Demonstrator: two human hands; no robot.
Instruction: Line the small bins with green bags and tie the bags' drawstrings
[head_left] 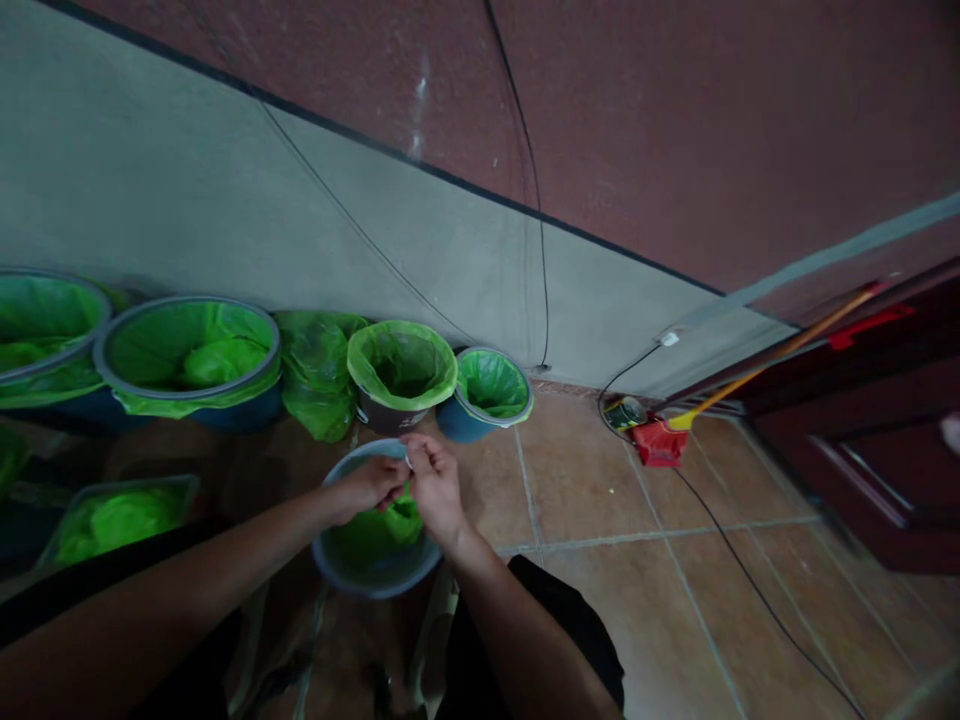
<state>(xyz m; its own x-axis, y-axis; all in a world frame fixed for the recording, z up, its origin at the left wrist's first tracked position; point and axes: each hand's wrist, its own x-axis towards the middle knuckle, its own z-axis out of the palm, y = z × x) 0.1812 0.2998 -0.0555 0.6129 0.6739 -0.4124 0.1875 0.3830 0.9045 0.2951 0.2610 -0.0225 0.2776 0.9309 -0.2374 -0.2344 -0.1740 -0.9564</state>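
Over a round blue-grey basin or bin, my left hand and my right hand meet near its far rim. Both are closed, with thumbs and fingers pinched close together. A bright green plastic bag hangs from between them down into the container, bunched up in its middle. A small pale spot shows at the right fingertips, too small to name. The fingers partly cover the top of the bag.
Along the wall stand a small blue bin, a brown bin, a heap of green bags and large lined bins. A square container sits at left. A red dustpan, a can and a black cable lie at right.
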